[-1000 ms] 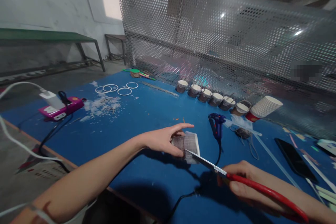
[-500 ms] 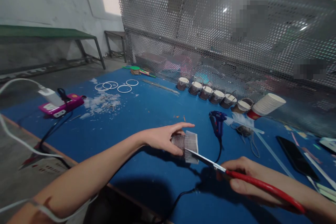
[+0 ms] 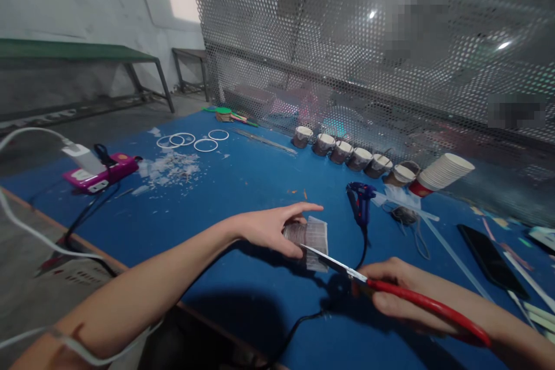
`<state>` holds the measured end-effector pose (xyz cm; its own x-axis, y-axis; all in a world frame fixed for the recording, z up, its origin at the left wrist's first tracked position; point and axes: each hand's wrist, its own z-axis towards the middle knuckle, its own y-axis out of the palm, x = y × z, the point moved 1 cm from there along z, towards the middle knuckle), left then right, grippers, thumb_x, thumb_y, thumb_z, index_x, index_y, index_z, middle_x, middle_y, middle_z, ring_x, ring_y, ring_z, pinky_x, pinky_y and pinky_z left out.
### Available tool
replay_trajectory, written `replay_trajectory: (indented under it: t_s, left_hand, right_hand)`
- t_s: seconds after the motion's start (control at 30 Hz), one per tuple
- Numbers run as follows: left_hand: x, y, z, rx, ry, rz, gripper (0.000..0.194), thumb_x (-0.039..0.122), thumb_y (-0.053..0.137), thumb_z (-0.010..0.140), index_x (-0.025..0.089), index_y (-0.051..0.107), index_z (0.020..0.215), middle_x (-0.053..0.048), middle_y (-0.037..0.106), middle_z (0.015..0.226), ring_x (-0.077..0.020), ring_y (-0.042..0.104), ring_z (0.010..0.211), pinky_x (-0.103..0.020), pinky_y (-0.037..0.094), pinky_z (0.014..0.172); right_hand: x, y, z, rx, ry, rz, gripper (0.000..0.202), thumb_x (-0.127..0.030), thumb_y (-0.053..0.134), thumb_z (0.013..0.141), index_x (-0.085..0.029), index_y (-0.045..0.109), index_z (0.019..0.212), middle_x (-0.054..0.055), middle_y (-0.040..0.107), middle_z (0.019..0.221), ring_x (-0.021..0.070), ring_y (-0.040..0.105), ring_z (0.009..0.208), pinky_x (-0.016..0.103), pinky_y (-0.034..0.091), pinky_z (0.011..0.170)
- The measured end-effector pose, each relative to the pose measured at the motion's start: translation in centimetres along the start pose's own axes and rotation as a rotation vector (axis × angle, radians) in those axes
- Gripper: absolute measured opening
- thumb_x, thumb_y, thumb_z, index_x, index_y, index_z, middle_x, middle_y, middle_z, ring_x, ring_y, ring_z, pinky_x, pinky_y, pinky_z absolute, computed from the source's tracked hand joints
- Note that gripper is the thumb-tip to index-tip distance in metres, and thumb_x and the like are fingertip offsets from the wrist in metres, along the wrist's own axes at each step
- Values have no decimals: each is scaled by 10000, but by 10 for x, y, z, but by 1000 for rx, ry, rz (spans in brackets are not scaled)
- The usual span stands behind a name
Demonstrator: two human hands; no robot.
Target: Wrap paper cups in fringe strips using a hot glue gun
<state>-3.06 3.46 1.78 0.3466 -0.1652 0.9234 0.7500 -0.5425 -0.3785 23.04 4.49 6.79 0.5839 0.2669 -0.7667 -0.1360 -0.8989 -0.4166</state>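
Note:
My left hand [image 3: 277, 228] grips a small paper cup [image 3: 317, 237] lying on its side, its base wound with brown cord and its rim end wrapped in pale mesh fabric. The index finger sticks out past the cup. My right hand [image 3: 394, 286] is closed round the red handles of a pair of scissors [image 3: 416, 295]. Their blades point left and lie across the near side of the cup, the tip at the edge between cord and mesh, close to my left thumb. Whether the blades bite into the fabric I cannot tell.
A blue glue gun [image 3: 361, 202] lies beyond the cup, its cable running towards me. Several wrapped cups [image 3: 359, 159] line the perforated screen [image 3: 347, 58], beside stacked paper cups [image 3: 446, 173]. A phone [image 3: 492, 260] lies right; white rings [image 3: 206, 144], scraps [image 3: 171, 169] and a pink power strip [image 3: 104, 173] lie left.
The scissors and my right hand have shifted slightly left, bringing the blade tip further along the cup. My left hand keeps its grip on the cup, almost unmoved.

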Motion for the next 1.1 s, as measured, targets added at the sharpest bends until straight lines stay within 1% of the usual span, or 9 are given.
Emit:
replay_trajectory:
  t_s: [0.2, 0.3, 0.43, 0.5, 0.6, 0.73, 0.93, 1.03, 1.1]
  left_hand:
    - [-1, 0, -1, 90, 38, -4, 848, 262, 742, 608, 262, 413, 1390, -78, 581, 1108, -268, 568, 1047, -392, 432, 938]
    - [-4, -1, 0, 150, 41, -92, 823, 213, 743, 598, 265, 453, 1366, -88, 597, 1119, -274, 588, 1020, -403, 455, 909]
    - [-10, -1, 6, 298, 40, -333, 811, 180, 741, 610, 281, 448, 1360, -102, 585, 1169, -262, 590, 1049, -400, 462, 911]
    - [-12, 0, 10, 382, 56, -460, 828, 166, 755, 598, 270, 440, 1358, -108, 586, 1170, -259, 575, 1085, -395, 446, 933]
    - [-12, 4, 12, 506, 71, -643, 862, 163, 771, 588, 268, 413, 1365, -99, 599, 1145, -238, 587, 1046, -376, 452, 913]
    - [-11, 6, 12, 690, 84, -780, 822, 178, 794, 579, 287, 446, 1316, -64, 601, 1117, -207, 601, 979, -344, 470, 871]
    - [-10, 6, 12, 742, 90, -839, 861, 198, 811, 569, 269, 405, 1325, -64, 618, 1080, -199, 608, 938, -335, 477, 857]
    - [-6, 11, 11, 752, 74, -853, 864, 171, 779, 573, 258, 388, 1338, -70, 623, 1081, -196, 615, 924, -344, 476, 868]
    - [-5, 14, 12, 759, 70, -850, 867, 154, 762, 573, 259, 374, 1342, -73, 623, 1081, -209, 619, 938, -365, 483, 870]
  right_hand:
    - [3, 4, 1, 41, -27, 1, 455, -596, 484, 864, -187, 428, 674, -71, 298, 565, 67, 247, 487, 206, 201, 421]
    - [4, 7, -1, 104, -2, -80, 409, -539, 562, 834, -175, 480, 668, -67, 294, 588, 77, 241, 518, 209, 205, 439]
    - [7, 12, -4, 191, 55, -95, 286, -438, 642, 781, -168, 634, 877, -59, 356, 608, 90, 285, 537, 195, 252, 451]
    - [11, 15, -3, 300, 43, -85, 314, -417, 646, 764, -180, 652, 970, -55, 387, 608, 99, 310, 535, 195, 288, 462]
    - [17, 22, 6, 561, -7, -67, 371, -418, 608, 767, -173, 638, 1045, -45, 433, 612, 113, 348, 533, 213, 360, 498]
    - [27, 34, 27, 831, -59, -97, 402, -434, 573, 774, -131, 633, 1032, -38, 455, 590, 121, 379, 512, 235, 402, 507]
    - [29, 40, 59, 1058, -226, -18, 379, -385, 591, 786, -147, 605, 1080, -19, 565, 615, 134, 499, 511, 233, 464, 521]
    - [16, 31, 77, 1231, -386, 60, 406, -309, 605, 763, -155, 573, 1137, 49, 672, 812, 161, 611, 649, 254, 519, 633]
    - [4, 25, 88, 1309, -492, 59, 391, -260, 601, 754, -173, 576, 1134, 77, 676, 941, 173, 634, 747, 261, 526, 674]
